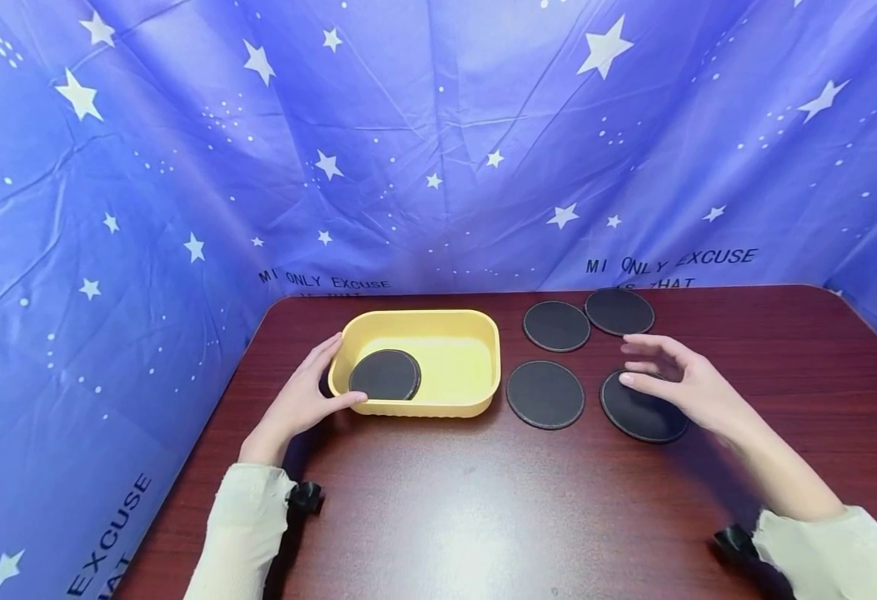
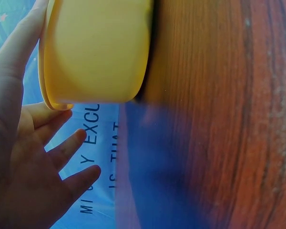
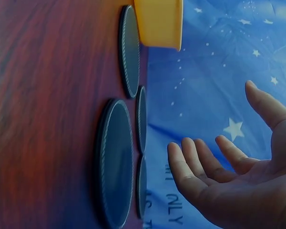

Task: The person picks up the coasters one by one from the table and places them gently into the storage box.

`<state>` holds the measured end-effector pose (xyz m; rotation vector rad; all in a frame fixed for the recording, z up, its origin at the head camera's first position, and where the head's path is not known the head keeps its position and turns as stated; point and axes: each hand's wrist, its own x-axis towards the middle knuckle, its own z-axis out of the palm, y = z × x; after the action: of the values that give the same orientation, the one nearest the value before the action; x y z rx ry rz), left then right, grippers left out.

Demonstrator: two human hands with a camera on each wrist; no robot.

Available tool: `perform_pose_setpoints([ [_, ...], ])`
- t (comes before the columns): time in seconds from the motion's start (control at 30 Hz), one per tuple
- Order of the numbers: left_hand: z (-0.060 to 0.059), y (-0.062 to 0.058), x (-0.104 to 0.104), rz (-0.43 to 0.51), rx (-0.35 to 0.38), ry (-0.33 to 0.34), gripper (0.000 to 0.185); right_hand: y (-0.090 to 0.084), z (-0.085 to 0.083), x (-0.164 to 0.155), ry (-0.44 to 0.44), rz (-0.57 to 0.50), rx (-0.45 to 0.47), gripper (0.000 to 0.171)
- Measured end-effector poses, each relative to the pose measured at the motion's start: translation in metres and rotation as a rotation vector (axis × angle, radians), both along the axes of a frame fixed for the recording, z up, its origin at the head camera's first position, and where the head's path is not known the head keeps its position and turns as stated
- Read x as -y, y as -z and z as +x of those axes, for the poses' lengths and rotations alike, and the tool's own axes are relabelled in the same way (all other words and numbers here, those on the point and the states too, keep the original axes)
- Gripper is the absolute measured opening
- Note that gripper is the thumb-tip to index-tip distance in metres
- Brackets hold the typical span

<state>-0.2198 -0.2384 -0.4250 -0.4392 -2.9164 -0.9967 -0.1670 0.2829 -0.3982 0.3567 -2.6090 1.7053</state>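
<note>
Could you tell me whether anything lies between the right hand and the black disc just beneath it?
Nothing visible does. The right hand hovers open just above the nearest black disc, with only clear air between; the other three discs on the table lie off to the side.

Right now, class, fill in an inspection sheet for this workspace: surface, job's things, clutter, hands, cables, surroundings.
Surface: dark red-brown wooden table.
Job's things: yellow tray holding one black round coaster; four loose coasters on the table beside it.
Clutter: nothing seen.
Hands: left hand rests open against the tray's end; right hand open above the nearest loose coaster.
Cables: nothing seen.
Surroundings: blue star-printed cloth behind and at the sides.
</note>
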Motion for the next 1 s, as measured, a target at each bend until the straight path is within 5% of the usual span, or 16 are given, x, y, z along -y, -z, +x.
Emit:
perform_pose_setpoints([
  [0.27, 0.0, 0.0, -0.001, -0.001, -0.004, 0.003, 0.103, 0.013, 0.006, -0.031, 0.015, -0.074, 0.021, 0.044],
  [0.67, 0.0, 0.0, 0.0, -0.008, -0.006, -0.003, 0.102, 0.032, 0.011, -0.079, -0.078, -0.344, 0.198, 0.047],
  [1.0, -0.001, 0.0, 0.0, -0.001, 0.0, -0.001, 0.102, 0.036, 0.007, -0.075, -0.091, -0.308, 0.31, 0.041],
])
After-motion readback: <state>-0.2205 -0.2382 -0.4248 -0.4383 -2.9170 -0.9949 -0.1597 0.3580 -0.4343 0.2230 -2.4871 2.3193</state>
